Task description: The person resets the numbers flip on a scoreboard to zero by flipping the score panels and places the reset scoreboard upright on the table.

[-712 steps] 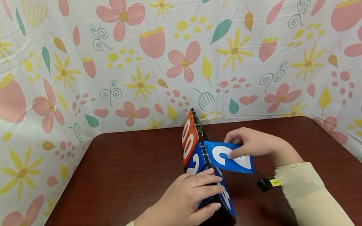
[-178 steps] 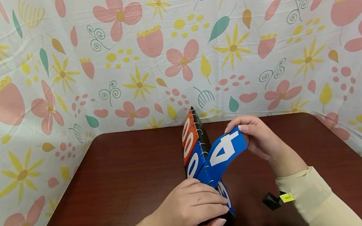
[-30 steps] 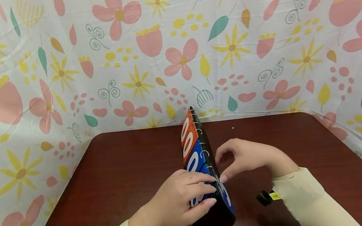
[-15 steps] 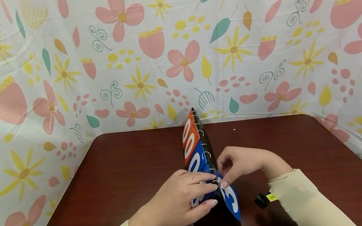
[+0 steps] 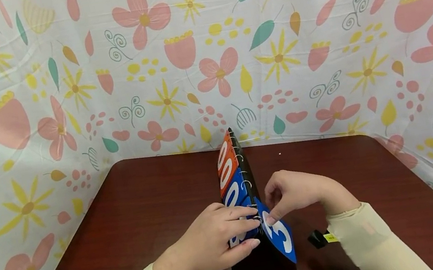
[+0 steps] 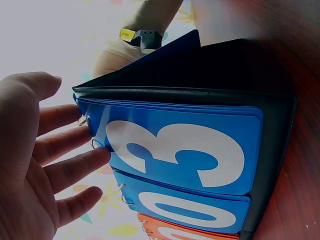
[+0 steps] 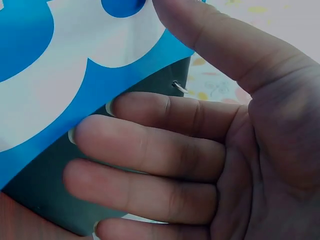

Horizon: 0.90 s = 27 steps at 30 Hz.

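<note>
A black flip scoreboard (image 5: 247,168) stands like a tent on the table, its cards hung on metal rings along the top. My left hand (image 5: 213,239) rests its spread fingers on the near top edge; the left wrist view shows the thumb off the board. On the board's right face, my right hand (image 5: 300,192) pinches a blue card (image 5: 284,241) marked 3, thumb on the printed side and fingers behind. That card tilts away from the board. In the left wrist view the other face shows a blue 3 card (image 6: 170,150), a blue 0 card (image 6: 187,207) and part of an orange card.
The dark reddish-brown table (image 5: 158,198) reaches back to a white flower-printed cloth (image 5: 195,61) hung behind and at the sides. A black wrist device (image 5: 316,239) with a yellow label hangs by the right sleeve. A tiny white speck lies on the table beyond the board.
Earlier, my right hand held up a 4 card. A second ago it was at the board's right face; since then the blue 3 card has swung outward to the right. The left hand stays put.
</note>
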Each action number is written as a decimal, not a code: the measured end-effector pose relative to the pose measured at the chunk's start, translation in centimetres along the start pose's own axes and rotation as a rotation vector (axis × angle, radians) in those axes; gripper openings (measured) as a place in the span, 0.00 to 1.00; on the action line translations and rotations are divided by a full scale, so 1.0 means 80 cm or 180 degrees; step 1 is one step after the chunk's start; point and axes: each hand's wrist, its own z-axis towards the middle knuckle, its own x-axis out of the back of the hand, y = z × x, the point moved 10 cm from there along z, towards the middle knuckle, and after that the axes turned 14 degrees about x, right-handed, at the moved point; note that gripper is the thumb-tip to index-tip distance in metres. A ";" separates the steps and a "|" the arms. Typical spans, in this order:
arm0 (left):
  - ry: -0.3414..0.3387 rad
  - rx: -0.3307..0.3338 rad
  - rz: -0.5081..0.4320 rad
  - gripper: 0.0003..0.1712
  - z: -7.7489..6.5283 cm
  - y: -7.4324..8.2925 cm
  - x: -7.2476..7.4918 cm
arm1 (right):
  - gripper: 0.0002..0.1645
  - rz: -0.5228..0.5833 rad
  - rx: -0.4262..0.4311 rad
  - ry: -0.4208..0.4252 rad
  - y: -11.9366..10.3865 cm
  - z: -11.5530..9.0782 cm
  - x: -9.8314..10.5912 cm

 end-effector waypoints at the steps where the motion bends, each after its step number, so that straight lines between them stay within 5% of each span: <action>1: 0.0004 -0.0017 0.0029 0.23 0.000 0.001 0.000 | 0.17 -0.0004 0.0001 0.0006 0.000 0.000 0.000; 17: -0.0133 0.0102 0.0076 0.25 0.001 -0.003 -0.003 | 0.19 0.0103 0.0529 -0.0041 -0.001 0.001 0.007; 27: -0.0142 0.0118 0.0048 0.25 0.001 -0.003 -0.002 | 0.17 -0.0356 0.0224 -0.0015 -0.025 -0.012 0.018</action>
